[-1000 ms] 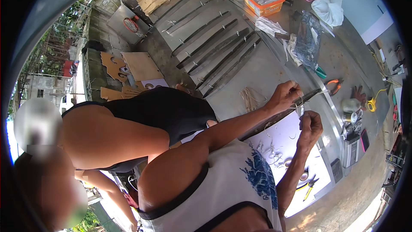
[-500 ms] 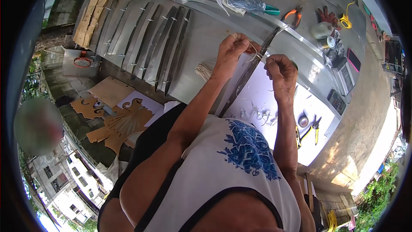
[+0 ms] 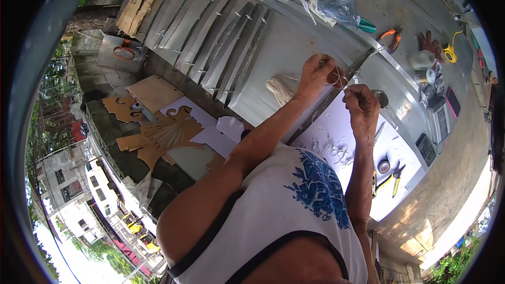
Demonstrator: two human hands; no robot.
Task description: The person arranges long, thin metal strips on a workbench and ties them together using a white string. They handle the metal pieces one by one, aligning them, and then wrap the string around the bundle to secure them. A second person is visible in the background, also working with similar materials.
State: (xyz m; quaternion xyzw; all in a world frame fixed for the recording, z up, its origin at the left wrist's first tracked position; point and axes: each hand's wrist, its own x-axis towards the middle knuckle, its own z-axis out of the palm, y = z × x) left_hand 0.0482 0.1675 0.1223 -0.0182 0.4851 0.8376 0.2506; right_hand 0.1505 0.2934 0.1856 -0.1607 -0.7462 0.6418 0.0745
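Observation:
A long dark strip [image 3: 360, 62] runs slantwise across the table in front of me. Thin pale string [image 3: 341, 78] is looped at it, between my two hands. My left hand [image 3: 317, 77] pinches the string with thumb and forefinger on the strip's left side. On the other side my right hand [image 3: 363, 109] has its fingers curled together on the string's other end. A bundle of the same pale string [image 3: 281, 89] lies left of my left wrist. Farther left, several dark tapered strips [image 3: 223, 47] rest side by side, with small white ties along them.
White sheet [image 3: 386, 137] with string scraps [image 3: 342, 152], tape roll [image 3: 384, 166] and yellow-handled pliers [image 3: 395, 180] lies at right. Beyond are orange-handled pliers [image 3: 392, 38], a glove [image 3: 430, 44], a phone [image 3: 453, 102] and a plastic bag [image 3: 336, 0]. Cut brown ornamental panels [image 3: 168, 131] lie lower left.
The whole view has shifted, so the table things appear farther right. My right hand has come closer to the strip and my left hand, and the string between them now looks drawn out.

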